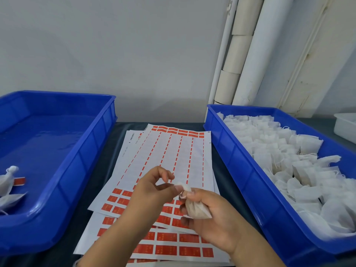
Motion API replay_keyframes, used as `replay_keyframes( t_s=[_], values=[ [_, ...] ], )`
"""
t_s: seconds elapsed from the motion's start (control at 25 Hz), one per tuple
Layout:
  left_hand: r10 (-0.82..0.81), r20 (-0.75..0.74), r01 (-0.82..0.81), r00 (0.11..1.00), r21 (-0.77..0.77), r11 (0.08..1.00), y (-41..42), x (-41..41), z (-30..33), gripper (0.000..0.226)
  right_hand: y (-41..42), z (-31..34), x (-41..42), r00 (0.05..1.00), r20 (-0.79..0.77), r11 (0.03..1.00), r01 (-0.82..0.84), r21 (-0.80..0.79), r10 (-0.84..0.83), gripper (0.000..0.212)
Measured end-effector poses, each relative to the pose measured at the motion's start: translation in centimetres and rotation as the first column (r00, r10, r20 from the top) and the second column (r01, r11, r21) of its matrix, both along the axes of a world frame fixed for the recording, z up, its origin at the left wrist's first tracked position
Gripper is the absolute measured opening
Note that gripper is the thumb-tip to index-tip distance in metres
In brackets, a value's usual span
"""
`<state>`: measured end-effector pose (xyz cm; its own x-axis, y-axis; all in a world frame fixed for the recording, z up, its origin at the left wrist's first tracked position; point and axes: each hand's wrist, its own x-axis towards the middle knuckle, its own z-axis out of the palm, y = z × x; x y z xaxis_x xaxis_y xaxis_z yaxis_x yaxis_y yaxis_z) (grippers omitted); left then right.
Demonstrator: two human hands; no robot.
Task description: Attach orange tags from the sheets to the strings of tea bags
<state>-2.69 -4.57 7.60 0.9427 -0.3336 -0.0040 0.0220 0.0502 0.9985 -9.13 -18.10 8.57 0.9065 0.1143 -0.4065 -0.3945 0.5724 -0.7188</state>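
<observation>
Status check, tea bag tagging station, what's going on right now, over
Right hand grips a tea bag; left hand pinches its gathered top. No tag on it yet. Tag sheets lie below, nothing in the way.

A dark counter (219, 182) runs along the wall and carries two blue trays with a fanned stack of sheets (165, 157) between them. The left tray (81, 164) sits at the counter's left side and the right tray (240, 170), heaped with white tea bags (285, 166), sits at its right side, each just beside the sheets, which lie flat and overlap one another, some rows of orange tags (167, 249) left on them. At the far right a white container (344, 128) stands on the counter behind the right tray.
</observation>
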Motion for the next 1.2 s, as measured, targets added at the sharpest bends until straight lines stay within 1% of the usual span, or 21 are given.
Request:
replay_keyframes(
  t_s=[0.04,0.12,0.2,0.28,0.44,0.48,0.56,0.68,0.76,0.84,0.92,0.96,1.08,1.16,1.2],
  values=[
    [0.009,0.04,-0.009,0.999,0.011,1.0,-0.2,-0.2,-0.1,0.027,0.0,-0.1,-0.1,0.999,0.014,0.998,-0.031,0.053,0.031,0.021],
    [-0.007,0.168,-0.012,0.986,0.112,0.994,-0.3,-0.6,-0.2,0.033,0.1,-0.1,-0.1,0.999,0.031,0.997,-0.039,0.061,0.037,0.018],
    [-0.032,0.278,-0.035,0.96,0.234,0.972,-0.3,-1.0,-0.2,0.039,0.0,-0.3,0.0,0.999,0.03,0.999,0.021,0.047,-0.022,0.017],
    [-0.043,0.346,-0.067,0.937,0.3,0.951,0.0,-1.2,-0.1,0.041,0.0,-0.3,0.0,0.996,0.031,0.997,0.08,-0.013,-0.079,0.015],
    [-0.142,0.488,-0.108,0.861,0.447,0.888,0.3,-1.5,0.2,0.022,-0.1,-0.5,0.0,0.993,0.059,0.985,0.11,-0.135,-0.103,0.014],
    [-0.142,0.504,-0.129,0.852,0.465,0.876,0.3,-1.4,0.3,0.016,-0.1,-0.5,0.0,0.993,0.059,0.98,0.115,-0.163,-0.106,0.012],
    [-0.136,0.488,-0.138,0.862,0.484,0.864,0.3,-1.0,0.6,0.006,0.0,-0.3,-0.1,0.991,0.067,0.969,0.126,-0.212,-0.114,0.016],
    [-0.123,0.449,-0.124,0.885,0.482,0.867,0.7,-0.7,0.6,0.015,-0.2,0.0,-0.2,0.987,0.084,0.961,0.152,-0.232,-0.136,0.023],
    [-0.146,0.422,-0.104,0.895,0.516,0.85,1.0,-0.6,0.7,0.014,-0.6,-0.1,-0.2,0.985,0.067,0.959,0.167,-0.231,-0.156,0.016],
    [-0.182,0.437,-0.114,0.881,0.57,0.814,1.2,-0.4,0.9,0.015,-0.9,-0.2,-0.2,0.986,0.041,0.965,0.168,-0.202,-0.163,0.01],
    [-0.193,0.505,-0.181,0.842,0.599,0.78,1.4,-0.1,1.2,0.014,-1.1,-0.2,-0.3,0.988,0.013,0.972,0.152,-0.181,-0.152,0.012],
    [-0.185,0.541,-0.225,0.82,0.603,0.765,1.5,0.0,1.3,0.012,-1.1,-0.3,-0.3,0.99,0.002,0.975,0.141,-0.17,-0.143,0.016],
    [-0.133,0.682,-0.406,0.719,0.568,0.716,1.8,0.1,1.5,0.009,-1.2,-0.6,-0.5,0.995,0.009,0.986,0.098,-0.138,-0.098,0.038],
    [-0.123,0.754,-0.484,0.645,0.528,0.697,2.1,0.0,1.6,0.017,-1.4,-0.8,-0.7,0.998,0.02,0.989,0.068,-0.129,-0.066,0.048],
    [-0.123,0.768,-0.51,0.628,0.526,0.68,2.2,0.1,1.6,0.022,-1.4,-1.0,-0.9,0.999,0.024,0.991,0.05,-0.126,-0.048,0.05]
  ],
)
